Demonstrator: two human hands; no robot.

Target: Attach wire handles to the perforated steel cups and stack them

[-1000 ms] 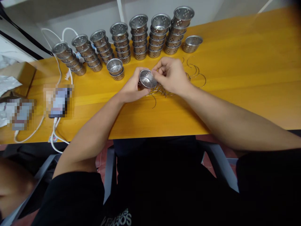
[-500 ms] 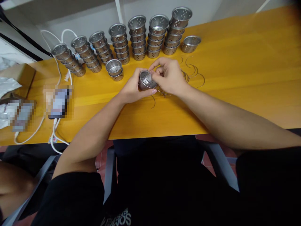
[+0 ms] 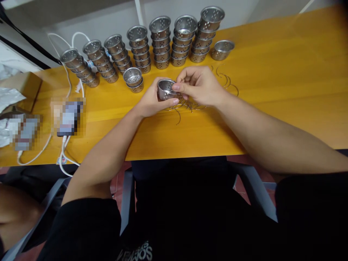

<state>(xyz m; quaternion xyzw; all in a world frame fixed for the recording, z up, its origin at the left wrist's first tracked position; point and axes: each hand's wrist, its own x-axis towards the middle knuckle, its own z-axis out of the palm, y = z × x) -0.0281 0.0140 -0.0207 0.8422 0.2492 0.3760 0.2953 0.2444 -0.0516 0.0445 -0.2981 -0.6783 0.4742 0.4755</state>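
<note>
A small perforated metal cup (image 3: 166, 90) is gripped by my left hand (image 3: 154, 99), whose thumb lies along the near side and fingers behind. At the cup's right rim my right hand (image 3: 199, 87) has thumb and forefinger pinched together; what sits between them is too small to make out. A thin wire shows inside the cup's mouth. Under and beside my right hand lie several thin curved wires (image 3: 191, 106) on the table, with more to its right. Two nested cups (image 3: 133, 79) stand to the left of my left hand.
Stacks of perforated cups (image 3: 162, 43) line the back of the yellow table (image 3: 285, 79), with a single cup (image 3: 222, 50) at their right end. Two blurred phones with white cables (image 3: 69, 119) and a cardboard box (image 3: 25, 88) are at left. Another person's leg (image 3: 19, 210) shows lower left.
The held cup has tilted, its mouth now looking flatter and narrower. My right hand has shifted slightly right, its fingers still at the rim. The whole view has moved a little.
</note>
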